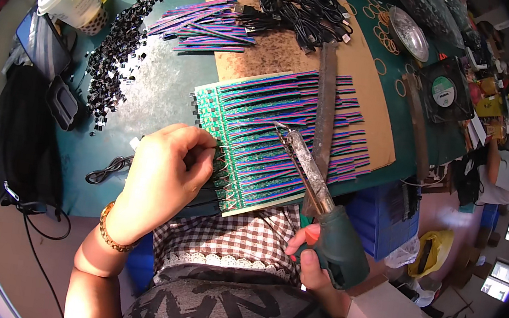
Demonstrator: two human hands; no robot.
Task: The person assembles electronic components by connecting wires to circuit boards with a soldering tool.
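My right hand [313, 261] is wrapped round the dark green handle of a soldering gun [342, 246]. Its metal tip points up and left, over the rows of wires. Below it lies a green circuit board panel [221, 120] with rows of small boards and bundles of blue, pink and black wires [264, 131] stretching to the right. A flat metal bar [325, 98] crosses those wires. At the panel's left edge my left hand [167, 167] is closed in a pinch, its fingertips by the thin leads there. What it pinches is hidden by the fingers.
Small black connectors [118, 56] are heaped at the left. Loose wire pieces [213, 30] and tangled black cables [286, 1] lie at the back. Cardboard [373, 126] sits under the panel. Rubber bands [384, 35], a metal dish [408, 33] and a spool [442, 91] are at right, a drink cup [70, 0] far left.
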